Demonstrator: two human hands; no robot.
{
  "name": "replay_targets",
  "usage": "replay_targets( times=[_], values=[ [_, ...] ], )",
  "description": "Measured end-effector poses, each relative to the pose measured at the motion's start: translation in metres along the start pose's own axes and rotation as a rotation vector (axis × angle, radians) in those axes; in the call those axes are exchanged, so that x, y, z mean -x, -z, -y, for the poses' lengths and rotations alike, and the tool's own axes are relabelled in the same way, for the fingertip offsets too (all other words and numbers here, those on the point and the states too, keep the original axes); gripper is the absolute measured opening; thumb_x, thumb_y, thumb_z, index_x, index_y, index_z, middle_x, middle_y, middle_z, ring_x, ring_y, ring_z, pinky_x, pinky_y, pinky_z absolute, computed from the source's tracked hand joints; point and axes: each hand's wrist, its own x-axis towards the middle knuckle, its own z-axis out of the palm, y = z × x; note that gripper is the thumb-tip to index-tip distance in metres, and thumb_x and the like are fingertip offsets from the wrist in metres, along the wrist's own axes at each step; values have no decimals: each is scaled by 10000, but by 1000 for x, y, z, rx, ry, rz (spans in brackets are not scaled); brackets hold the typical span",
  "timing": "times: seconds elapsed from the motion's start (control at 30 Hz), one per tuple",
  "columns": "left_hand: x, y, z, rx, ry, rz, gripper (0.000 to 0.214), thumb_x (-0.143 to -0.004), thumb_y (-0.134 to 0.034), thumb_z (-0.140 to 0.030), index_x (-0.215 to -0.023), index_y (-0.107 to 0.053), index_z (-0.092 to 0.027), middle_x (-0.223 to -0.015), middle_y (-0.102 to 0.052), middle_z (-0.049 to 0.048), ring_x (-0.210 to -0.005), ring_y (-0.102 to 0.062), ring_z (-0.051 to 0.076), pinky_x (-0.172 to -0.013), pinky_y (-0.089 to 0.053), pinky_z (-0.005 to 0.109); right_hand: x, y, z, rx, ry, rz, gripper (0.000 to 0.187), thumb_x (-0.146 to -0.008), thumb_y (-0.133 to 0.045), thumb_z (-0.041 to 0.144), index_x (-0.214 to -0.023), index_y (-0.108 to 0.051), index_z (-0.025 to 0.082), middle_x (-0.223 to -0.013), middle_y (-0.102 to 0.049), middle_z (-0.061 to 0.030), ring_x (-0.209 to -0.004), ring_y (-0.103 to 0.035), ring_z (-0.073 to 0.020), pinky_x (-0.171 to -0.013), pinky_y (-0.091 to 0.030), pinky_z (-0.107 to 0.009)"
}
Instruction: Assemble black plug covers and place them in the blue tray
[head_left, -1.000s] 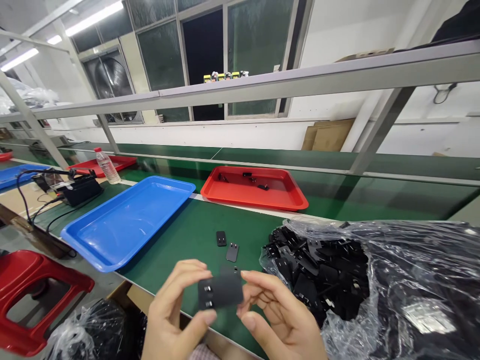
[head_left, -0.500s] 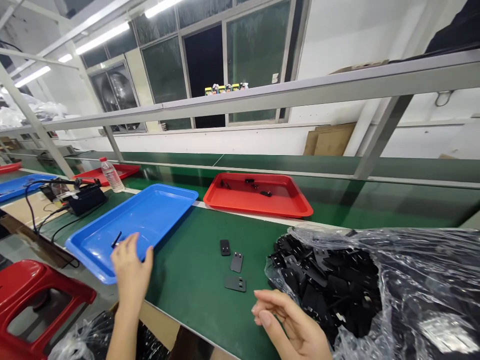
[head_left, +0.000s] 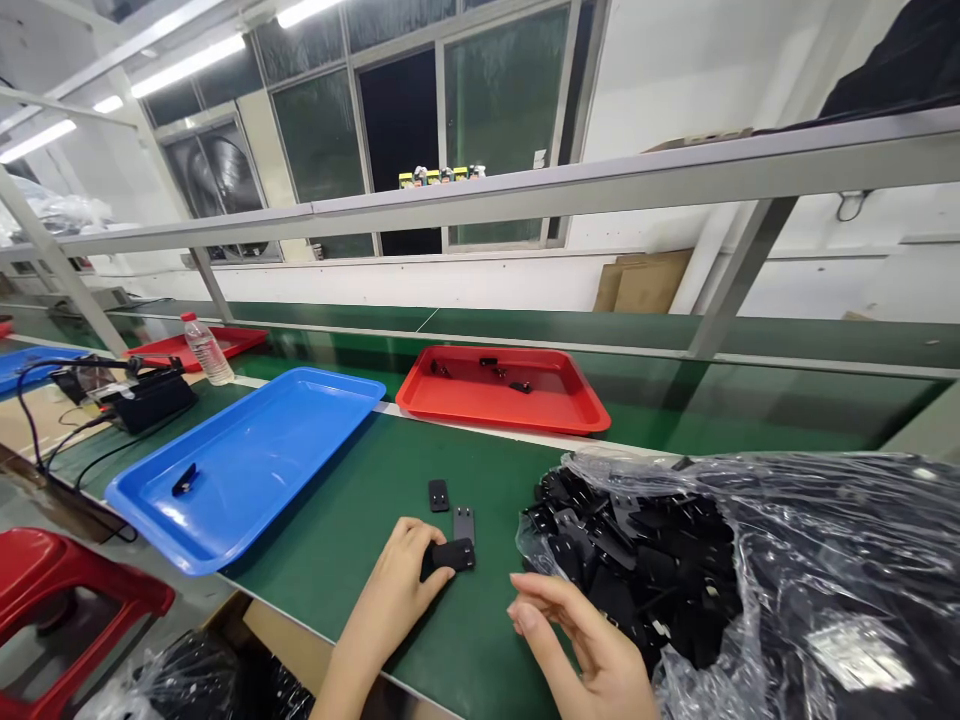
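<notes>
1. The left hand is down on the green worktop, close to its near edge. Its grip is closed on a flat black plug piece, thumb on the near side and fingers on the far side. The piece sits flat on the worktop (or just barely off it, can't tell).
2. The right hand is just right of that, palm turned partly up and fingers loosely curled. Its grip is open with nothing in it. The fingertips are near the black plug piece but not touching it.
3. Two more bits lie just beyond the held one, side by side: a square black piece on the left and a narrow black piece on the right, almost touching the held piece.
4. A big clear plastic bag fills the right side, stuffed with the same kind of black parts. Its open mouth faces left, right next to the right hand.
5. A blue tray lies to the left on the worktop, with one little black bit at its near-left end.
6. A red tray sits farther back, with a few small dark bits along its far side.
7. Far left there's a water bottle and a black box with cables. A red stool is at the near left, below the worktop.
</notes>
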Motion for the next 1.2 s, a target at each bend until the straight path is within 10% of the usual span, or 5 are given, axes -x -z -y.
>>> replay_targets(
  times=[0.4,0.63,1.2],
  values=[
    [36,63,-64,258,-381,-187,250,-822,-667,-217,-1055,-616,-294,-904,-649,-4,-820,-617,119,-721,-493,173,-4,-7,25,-105,188,91,339,-836,-594,147,-1128,-684,294,-983,-657,-1,-825,-656,-155,-784,-532,-205],
    [41,65,-71,446,-433,-276,320,-779,-687,-470,-1051,-658,-303,-871,-657,18,-810,-618,142,-703,-513,189,-4,-6,42,-343,272,86,285,-821,-728,262,-1067,-703,402,-864,-661,50,-804,-633,-113,-757,-501,-111],
    [50,64,-69,509,-482,-356,274,-801,-690,-400,-1047,-661,-282,-800,-654,26,-805,-580,163,-682,-497,236,-1,-7,46,-265,335,84,304,-861,-680,473,-1149,-675,376,-848,-659,20,-739,-618,-136,-714,-498,-170]
  ],
)
